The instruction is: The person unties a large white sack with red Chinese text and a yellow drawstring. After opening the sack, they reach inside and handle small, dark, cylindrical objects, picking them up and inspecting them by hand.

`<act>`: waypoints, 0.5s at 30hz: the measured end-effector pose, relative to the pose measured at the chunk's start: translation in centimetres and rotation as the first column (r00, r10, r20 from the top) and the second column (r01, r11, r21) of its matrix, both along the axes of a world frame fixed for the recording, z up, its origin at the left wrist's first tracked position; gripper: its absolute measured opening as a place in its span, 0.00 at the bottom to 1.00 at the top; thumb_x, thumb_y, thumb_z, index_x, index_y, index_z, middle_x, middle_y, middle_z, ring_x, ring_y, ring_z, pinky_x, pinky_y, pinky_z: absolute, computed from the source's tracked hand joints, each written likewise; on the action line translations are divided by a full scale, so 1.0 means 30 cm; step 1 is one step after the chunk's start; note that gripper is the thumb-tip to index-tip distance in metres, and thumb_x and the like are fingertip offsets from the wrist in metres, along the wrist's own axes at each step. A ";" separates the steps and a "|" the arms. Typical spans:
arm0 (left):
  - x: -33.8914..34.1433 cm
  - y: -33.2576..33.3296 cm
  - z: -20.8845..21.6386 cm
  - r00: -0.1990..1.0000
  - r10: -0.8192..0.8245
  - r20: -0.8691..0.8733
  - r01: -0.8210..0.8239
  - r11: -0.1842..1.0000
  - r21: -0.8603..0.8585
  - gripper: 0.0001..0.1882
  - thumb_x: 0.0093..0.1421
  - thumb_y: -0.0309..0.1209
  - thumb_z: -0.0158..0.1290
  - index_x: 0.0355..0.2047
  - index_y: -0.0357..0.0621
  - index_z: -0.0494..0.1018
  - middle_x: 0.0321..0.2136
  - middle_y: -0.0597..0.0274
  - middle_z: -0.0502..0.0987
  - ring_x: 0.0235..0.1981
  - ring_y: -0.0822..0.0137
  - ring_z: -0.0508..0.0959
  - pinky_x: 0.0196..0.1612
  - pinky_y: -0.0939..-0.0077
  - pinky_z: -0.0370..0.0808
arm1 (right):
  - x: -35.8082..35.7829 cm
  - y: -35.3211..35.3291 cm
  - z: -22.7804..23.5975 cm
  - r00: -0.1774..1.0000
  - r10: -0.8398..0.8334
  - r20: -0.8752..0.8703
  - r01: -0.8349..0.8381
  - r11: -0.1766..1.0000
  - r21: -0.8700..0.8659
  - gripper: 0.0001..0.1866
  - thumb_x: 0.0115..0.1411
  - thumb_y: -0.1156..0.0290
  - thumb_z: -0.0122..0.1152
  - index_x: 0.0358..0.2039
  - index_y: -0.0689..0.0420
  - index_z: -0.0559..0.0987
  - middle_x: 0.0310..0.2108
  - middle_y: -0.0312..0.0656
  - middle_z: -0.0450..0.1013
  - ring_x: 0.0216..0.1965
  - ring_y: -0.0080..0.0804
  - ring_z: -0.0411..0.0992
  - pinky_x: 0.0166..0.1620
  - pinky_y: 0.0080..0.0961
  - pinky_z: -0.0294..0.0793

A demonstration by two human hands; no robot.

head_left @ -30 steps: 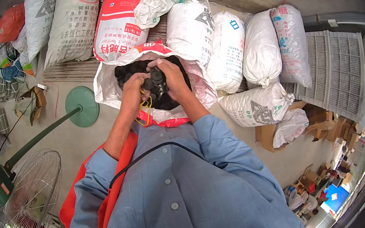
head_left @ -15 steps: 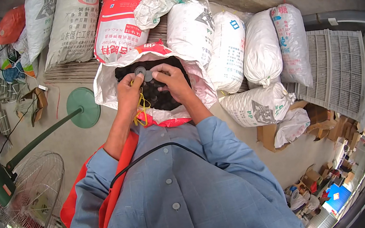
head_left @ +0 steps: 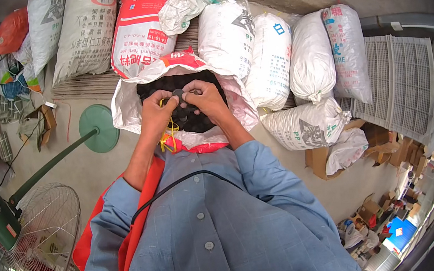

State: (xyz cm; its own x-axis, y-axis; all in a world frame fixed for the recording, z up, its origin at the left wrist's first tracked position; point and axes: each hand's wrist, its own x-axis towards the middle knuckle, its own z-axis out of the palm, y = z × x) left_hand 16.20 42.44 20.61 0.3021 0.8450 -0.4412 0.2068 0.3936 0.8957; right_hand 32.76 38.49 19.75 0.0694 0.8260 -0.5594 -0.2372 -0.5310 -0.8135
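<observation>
Over an open white woven sack (head_left: 125, 107), my left hand (head_left: 159, 109) and my right hand (head_left: 205, 99) meet fingertip to fingertip. Both are closed in a pinch on a small dark grey disc-like piece (head_left: 178, 93), partly covered by my fingers. Its exact kind is not clear. Inside the sack lies a mass of small black pieces (head_left: 193, 122). A yellow string (head_left: 169, 137) hangs by my left wrist at the sack's near edge.
Full white sacks (head_left: 273, 61) stand beyond and to the right, with a red-and-white sack (head_left: 141, 32) straight ahead. At the left is a green-based standing fan (head_left: 99, 128). Stacked grey mesh trays (head_left: 393, 83) lean at the right, near cardboard boxes (head_left: 318, 163).
Half a second ago a grey disc and a ring-like piece showed flat between my fingers. Now my fingertips have drawn closer together and a darker, smaller face shows.
</observation>
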 end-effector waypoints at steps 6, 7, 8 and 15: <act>-0.016 0.007 -0.027 0.982 -0.065 -0.178 0.095 0.982 0.166 0.08 0.54 0.29 0.59 0.26 0.36 0.76 0.20 0.69 0.73 0.22 0.81 0.69 0.25 0.81 0.65 | -0.016 -0.007 -0.039 0.968 0.008 0.250 -0.059 0.979 0.197 0.08 0.51 0.71 0.66 0.30 0.61 0.78 0.22 0.37 0.76 0.22 0.16 0.71 0.21 0.16 0.64; -0.016 0.006 -0.026 0.978 -0.065 -0.197 0.104 0.975 0.194 0.08 0.54 0.29 0.59 0.25 0.35 0.76 0.19 0.69 0.73 0.22 0.80 0.69 0.24 0.81 0.65 | -0.022 -0.009 -0.063 0.943 -0.011 0.332 -0.077 0.965 0.249 0.08 0.50 0.71 0.66 0.28 0.61 0.78 0.22 0.37 0.76 0.22 0.17 0.70 0.22 0.17 0.64; -0.015 0.007 -0.024 0.974 -0.065 -0.215 0.114 0.968 0.222 0.08 0.53 0.29 0.59 0.24 0.35 0.75 0.18 0.69 0.72 0.21 0.80 0.68 0.24 0.80 0.65 | -0.027 -0.012 -0.087 0.911 -0.035 0.411 -0.098 0.949 0.299 0.08 0.49 0.72 0.66 0.27 0.62 0.78 0.21 0.37 0.75 0.22 0.17 0.70 0.22 0.18 0.65; -0.021 0.005 0.009 0.939 -0.037 -0.343 0.116 0.970 0.212 0.12 0.51 0.34 0.59 0.25 0.34 0.76 0.16 0.60 0.74 0.20 0.74 0.73 0.25 0.74 0.68 | -0.080 -0.017 -0.059 0.910 -0.059 0.411 0.005 0.992 0.129 0.12 0.45 0.68 0.67 0.27 0.63 0.79 0.21 0.45 0.76 0.24 0.27 0.75 0.30 0.24 0.74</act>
